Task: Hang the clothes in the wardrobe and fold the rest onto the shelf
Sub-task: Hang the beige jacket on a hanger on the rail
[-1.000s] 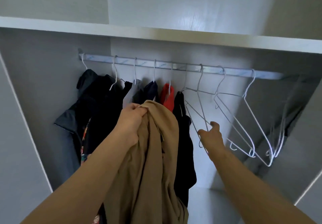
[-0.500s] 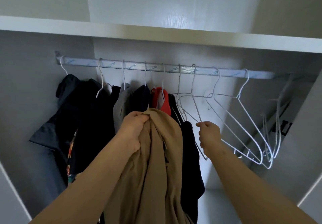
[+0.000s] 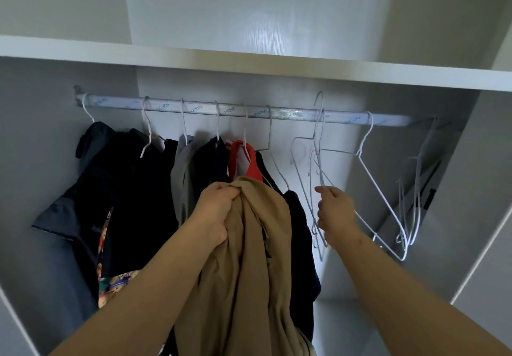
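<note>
My left hand (image 3: 214,213) grips a bunched tan garment (image 3: 249,272) that hangs down in front of me, held up below the wardrobe rail (image 3: 293,113). My right hand (image 3: 336,216) pinches the wire of a white hanger (image 3: 317,145), which is lifted so its hook rises above the rail. Several dark garments (image 3: 130,189), a grey one and a red one (image 3: 245,162) hang on hangers along the left half of the rail.
More empty white wire hangers (image 3: 388,206) hang on the right part of the rail, some bunched against the right wall. A white shelf (image 3: 249,63) runs across above the rail. The wardrobe's side walls close in at left and right.
My right hand has closed on one empty hanger and raised it, so its hook now stands above the rail. The left hand keeps holding the tan garment in the same place.
</note>
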